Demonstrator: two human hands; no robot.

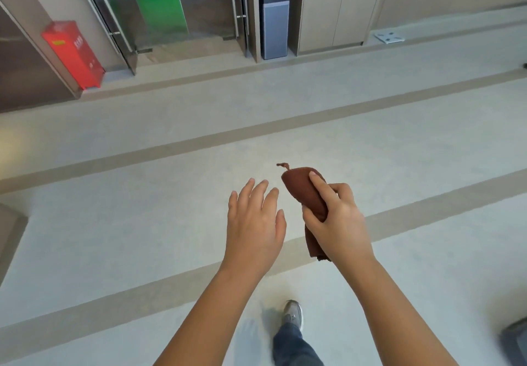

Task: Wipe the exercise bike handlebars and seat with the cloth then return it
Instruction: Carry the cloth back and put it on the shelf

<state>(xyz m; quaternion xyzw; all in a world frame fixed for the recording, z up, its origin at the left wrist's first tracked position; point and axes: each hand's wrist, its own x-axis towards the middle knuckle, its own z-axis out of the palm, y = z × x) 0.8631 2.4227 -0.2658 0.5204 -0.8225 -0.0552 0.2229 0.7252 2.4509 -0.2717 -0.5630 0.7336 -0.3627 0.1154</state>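
A rolled-up brown cloth (299,189) is gripped in my right hand (340,220), its upper end sticking out above my fingers and its lower end hanging below my palm. Just left of the cloth, my left hand (255,223) is held out flat with fingers spread, holding nothing and not touching the cloth. Both hands hover over a pale floor. No exercise bike is in view.
A red cabinet (72,53) stands by the wall at left. Glass doors with a green panel (159,9), a water dispenser (273,15) and beige double doors (339,6) line the far wall. A scale (389,37) lies on the floor. My foot (292,314) steps forward below.
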